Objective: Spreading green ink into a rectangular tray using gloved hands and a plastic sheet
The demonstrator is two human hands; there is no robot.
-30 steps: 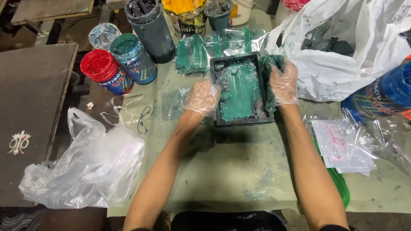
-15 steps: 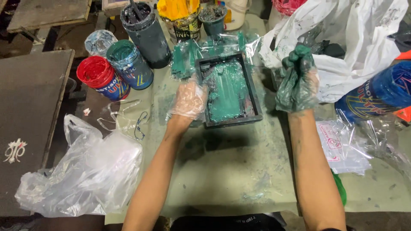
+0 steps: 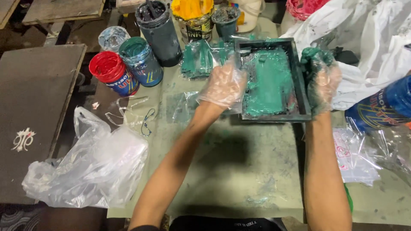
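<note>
A black rectangular tray (image 3: 303, 85) smeared with green ink sits tilted over the pale green table (image 3: 239, 171) and throws a shadow on it. My left hand (image 3: 222, 85), in a clear plastic glove, grips the tray's left edge. My right hand (image 3: 322, 81) wears a glove coated in green ink and is closed against the tray's right edge. Crumpled green-stained plastic sheets (image 3: 199, 57) lie just left of the tray.
Ink tubs stand at the back: red (image 3: 109, 70), green-topped (image 3: 139, 60), dark grey (image 3: 160, 30), yellow (image 3: 192, 13). A clear plastic bag (image 3: 94, 167) lies at left beside a dark board (image 3: 34, 107). A white bag (image 3: 372, 38) and a blue tub (image 3: 385, 107) are at right.
My right hand, which had lifted off, has come back down onto the tray's right edge. The left hand has kept its hold on the left edge throughout.
</note>
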